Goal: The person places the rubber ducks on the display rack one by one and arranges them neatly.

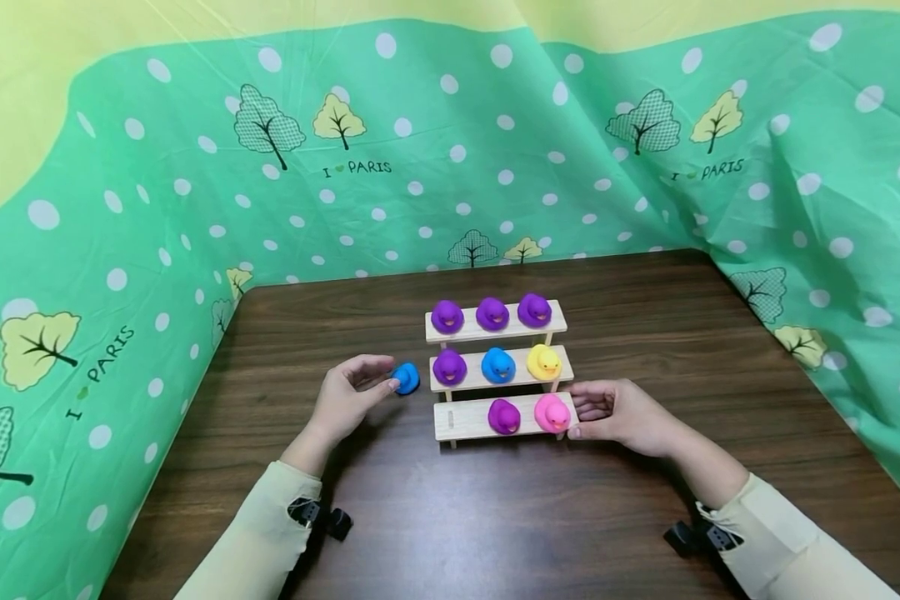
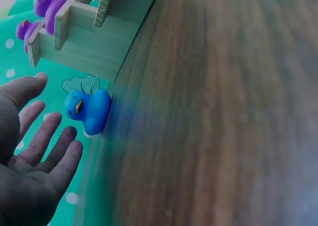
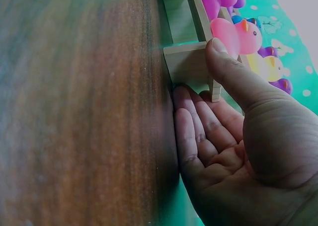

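A loose blue rubber duck [image 1: 407, 378] sits upright on the table, left of a three-step wooden stand [image 1: 465, 422]. Beside this duck is my left hand [image 1: 348, 392]; the left wrist view shows its fingers spread, with a gap between them and the duck. My right hand [image 1: 626, 417] grips the right end of the stand's lowest step, thumb at the front corner close to a pink duck [image 1: 552, 412], fingers against the side. A purple duck [image 1: 504, 416] stands mid-step, and the left spot of that step is bare.
On the middle step are a purple duck [image 1: 449, 367], a blue duck [image 1: 498, 365] and a yellow duck [image 1: 544, 362]. Three purple ducks [image 1: 492, 314] line the top step. A green dotted cloth [image 1: 435, 167] hangs around the dark wooden table [image 1: 450, 533].
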Tool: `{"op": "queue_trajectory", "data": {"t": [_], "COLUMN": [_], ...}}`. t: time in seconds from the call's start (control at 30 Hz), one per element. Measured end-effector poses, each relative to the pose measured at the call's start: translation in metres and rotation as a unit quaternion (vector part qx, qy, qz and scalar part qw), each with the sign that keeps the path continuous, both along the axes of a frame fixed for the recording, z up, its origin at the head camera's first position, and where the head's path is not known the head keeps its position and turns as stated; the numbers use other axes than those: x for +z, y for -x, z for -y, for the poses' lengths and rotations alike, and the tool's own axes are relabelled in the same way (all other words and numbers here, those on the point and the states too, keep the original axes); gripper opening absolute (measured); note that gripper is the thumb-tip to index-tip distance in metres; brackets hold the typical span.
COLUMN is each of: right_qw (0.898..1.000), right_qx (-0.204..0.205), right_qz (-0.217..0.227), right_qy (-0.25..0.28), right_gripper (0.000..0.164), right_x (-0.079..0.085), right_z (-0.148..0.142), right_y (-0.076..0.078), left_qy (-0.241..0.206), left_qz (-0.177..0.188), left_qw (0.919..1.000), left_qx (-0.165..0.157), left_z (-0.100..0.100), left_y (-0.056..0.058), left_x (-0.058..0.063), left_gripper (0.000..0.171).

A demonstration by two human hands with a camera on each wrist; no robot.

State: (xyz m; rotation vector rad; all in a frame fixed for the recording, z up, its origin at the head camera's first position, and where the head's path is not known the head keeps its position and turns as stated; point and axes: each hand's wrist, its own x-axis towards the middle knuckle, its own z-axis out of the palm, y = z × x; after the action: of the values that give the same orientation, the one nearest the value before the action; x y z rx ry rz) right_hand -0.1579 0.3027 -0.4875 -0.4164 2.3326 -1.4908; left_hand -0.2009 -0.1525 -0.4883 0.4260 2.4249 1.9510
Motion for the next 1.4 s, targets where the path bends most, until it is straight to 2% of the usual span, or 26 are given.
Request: {"op": "queue_trajectory", "data": {"t": [0.07,0.17,0.33,0.5,0.67,0.8,0.97,1.03,1.27,1.4], "right_qw": [1.0,1.0,1.0,1.0,1.0,1.0,1.0,1.0,1.0,1.0], "right_qx": [0.003,0.003,0.004,0.007,0.005,-0.001,-0.004,-0.004,-0.004,-0.002], "right_qz": [-0.002,-0.003,-0.006,-0.009,-0.011,-0.005,-0.001,-0.002,-0.001,-0.005], "right_qy": [0.003,0.007,0.017,0.016,0.009,0.008,0.001,-0.005,0.005,0.013], "right_gripper": [0.065,0.065,0.064,0.063,0.064,0.065,0.067,0.067,0.067,0.065], "right_x": [-0.001,-0.002,-0.004,-0.004,-0.003,-0.002,-0.001,-0.001,-0.001,-0.003], "right_z": [0.0,-0.001,-0.002,-0.002,-0.002,-0.001,-0.001,-0.001,-0.001,-0.001], "right_y": [0.0,0.001,0.0,0.0,0.001,0.001,0.001,0.002,0.001,0.0], "left_qy": [0.008,0.018,0.044,0.074,0.079,0.081,0.083,0.083,0.087,0.078], "left_qz": [0.014,0.023,0.021,0.012,0.014,0.019,0.023,0.022,0.016,0.015], "left_qw": [0.9999,0.9991,0.9974,0.9965,0.9967,0.9966,0.9962,0.9962,0.9958,0.9966], "left_qx": [-0.005,-0.03,-0.054,-0.037,-0.01,0.003,0.004,0.008,0.023,0.022], "left_z": [0.001,0.0,-0.004,-0.006,-0.009,-0.014,-0.019,-0.019,-0.015,-0.014], "left_y": [0.002,0.006,0.009,0.01,0.008,0.001,-0.007,-0.007,0.001,0.0], "left_x": [-0.003,-0.006,-0.01,-0.011,-0.011,-0.001,0.015,0.014,-0.006,-0.006], "left_gripper": [0.042,0.046,0.049,0.043,0.038,0.037,0.035,0.034,0.035,0.035]}}
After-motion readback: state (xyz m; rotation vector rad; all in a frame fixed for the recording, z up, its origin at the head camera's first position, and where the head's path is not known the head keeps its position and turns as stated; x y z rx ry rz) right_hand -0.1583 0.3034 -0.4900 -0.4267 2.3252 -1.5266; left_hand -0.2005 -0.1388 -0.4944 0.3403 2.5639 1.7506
